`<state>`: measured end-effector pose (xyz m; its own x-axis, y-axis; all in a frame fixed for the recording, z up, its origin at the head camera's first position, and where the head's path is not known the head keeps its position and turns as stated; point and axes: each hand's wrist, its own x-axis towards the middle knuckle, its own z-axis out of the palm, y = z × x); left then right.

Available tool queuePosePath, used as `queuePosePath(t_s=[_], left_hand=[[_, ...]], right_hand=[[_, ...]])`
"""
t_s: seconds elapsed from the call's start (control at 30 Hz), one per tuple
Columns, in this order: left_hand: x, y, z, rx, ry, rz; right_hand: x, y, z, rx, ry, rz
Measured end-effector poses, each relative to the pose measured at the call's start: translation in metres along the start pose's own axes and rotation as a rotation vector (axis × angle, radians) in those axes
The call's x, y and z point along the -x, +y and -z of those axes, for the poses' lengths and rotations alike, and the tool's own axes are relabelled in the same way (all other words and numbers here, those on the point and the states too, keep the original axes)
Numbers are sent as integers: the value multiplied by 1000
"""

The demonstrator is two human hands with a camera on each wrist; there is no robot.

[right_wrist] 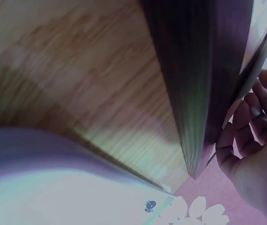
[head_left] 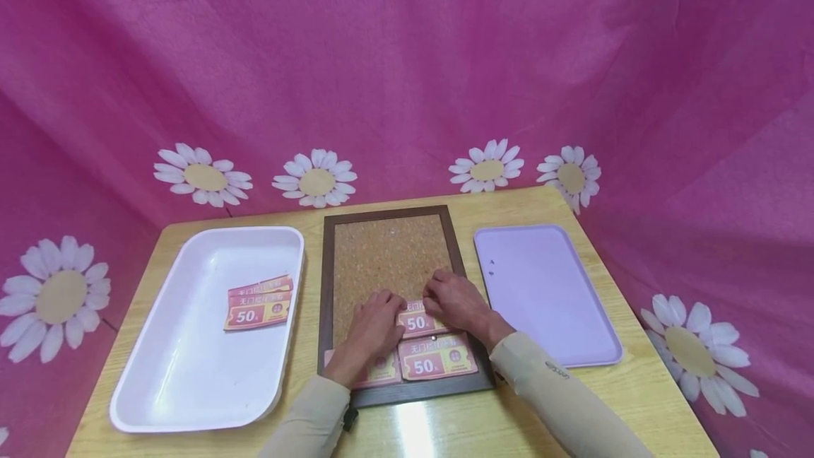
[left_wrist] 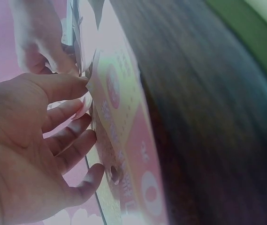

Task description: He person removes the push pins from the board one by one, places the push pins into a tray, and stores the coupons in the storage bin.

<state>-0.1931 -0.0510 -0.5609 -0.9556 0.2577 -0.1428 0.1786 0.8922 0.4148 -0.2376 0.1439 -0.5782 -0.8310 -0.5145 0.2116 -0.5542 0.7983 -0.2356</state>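
A pink and yellow coupon (head_left: 415, 321) printed with 50 lies over a framed cork board (head_left: 389, 249). My left hand (head_left: 374, 327) pinches its left edge; in the left wrist view the thumb and forefinger (left_wrist: 79, 108) meet at the paper. On its right side my right hand (head_left: 458, 301) grips the coupon, whose edge (right_wrist: 257, 61) stands tilted off the board in the right wrist view. Below sits another coupon (head_left: 439, 357) with a pushpin (head_left: 434, 337) at its top edge. A further coupon (head_left: 384, 371) at lower left is partly hidden by my left wrist.
To the left, a white tray (head_left: 210, 366) holds several loose coupons (head_left: 257, 306). A shallow purple tray (head_left: 547, 288) stands to the right with two small pushpins (head_left: 491, 268) near its left edge. Behind the wooden table (head_left: 509, 207) hangs a pink flowered cloth (head_left: 394, 76).
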Motion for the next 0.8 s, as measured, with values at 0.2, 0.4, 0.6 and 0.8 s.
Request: queuePosePath(t_s=[0.2,0.4,0.6,0.8], left_hand=[[0,0,0,-1,0,-1],[1,1,0,-4,5,5],[1,0,-1,-7,11,0],[0,0,-1,-5,9,-3]], right_hand=[[1,0,2,9,-47,-28],[1,0,5,36,-82,-33],[0,0,4,23,-19,20],[-3,-1,5,43,-10,51]])
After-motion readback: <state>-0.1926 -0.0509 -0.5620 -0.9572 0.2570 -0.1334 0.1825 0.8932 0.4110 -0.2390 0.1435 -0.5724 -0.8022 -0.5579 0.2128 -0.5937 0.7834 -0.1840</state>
